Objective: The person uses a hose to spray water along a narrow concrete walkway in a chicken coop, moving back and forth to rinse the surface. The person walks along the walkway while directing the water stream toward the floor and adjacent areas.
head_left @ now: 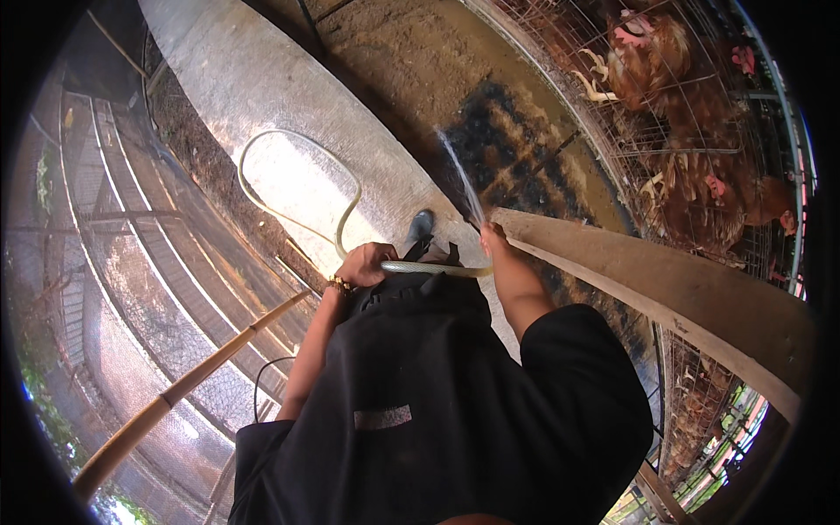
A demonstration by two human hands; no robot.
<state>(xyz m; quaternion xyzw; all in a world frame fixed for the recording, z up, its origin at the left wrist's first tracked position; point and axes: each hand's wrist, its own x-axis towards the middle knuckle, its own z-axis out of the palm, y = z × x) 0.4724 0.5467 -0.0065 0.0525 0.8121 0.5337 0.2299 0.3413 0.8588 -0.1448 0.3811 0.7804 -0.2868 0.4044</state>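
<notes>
Black shirt (437, 411) filling foreground. Left hand (363, 264) closing around hose (297, 149) mid-length; right hand (493, 238) pinching hose end, spraying water jet (462, 179) toward muddy floor (516, 140) beside hen cages (691, 131). Rinsing step seemingly underway; next move likely needing jet swept along dirt, slack fed forward.

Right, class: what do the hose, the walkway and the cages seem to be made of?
Hose: looks like pale, translucent flexible plastic, since it loops loosely and bends between left hand and right hand. Walkway: probably concrete, grey, matte and rough. Cages: thin metal wire mesh, dull, possibly rusty.
</notes>
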